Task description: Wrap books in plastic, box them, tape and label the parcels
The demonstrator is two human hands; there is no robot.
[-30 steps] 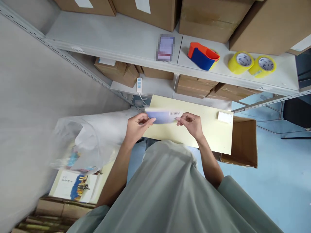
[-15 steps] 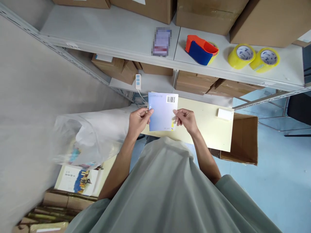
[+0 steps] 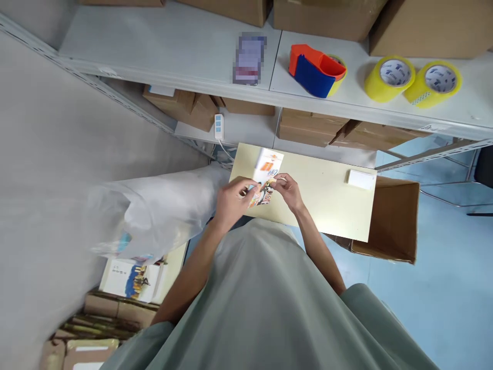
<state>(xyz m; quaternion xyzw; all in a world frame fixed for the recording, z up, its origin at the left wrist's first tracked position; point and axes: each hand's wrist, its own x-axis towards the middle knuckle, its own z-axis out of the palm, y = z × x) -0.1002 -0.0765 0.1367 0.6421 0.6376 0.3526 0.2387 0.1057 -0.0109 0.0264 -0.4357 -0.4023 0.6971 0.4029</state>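
Observation:
Both my hands hold a thin booklet (image 3: 265, 174) with a white and orange cover above a pale yellow table (image 3: 327, 200). My left hand (image 3: 233, 198) grips its lower left edge with fingers curled. My right hand (image 3: 287, 190) pinches its lower right edge. The booklet is tilted away from me, so its cover looks narrow. My grey-green shirt fills the lower middle of the view.
A grey shelf (image 3: 173, 51) holds an orange and blue tape dispenser (image 3: 316, 69) and two yellow tape rolls (image 3: 412, 79). An open cardboard box (image 3: 396, 221) stands right of the table. A white plastic bag (image 3: 154, 210) with books lies at the left. A white block (image 3: 360, 179) rests on the table.
The booklet has been turned over: half a second ago its pale blue back with a barcode faced me, now the white and orange cover shows. My hands have come closer together.

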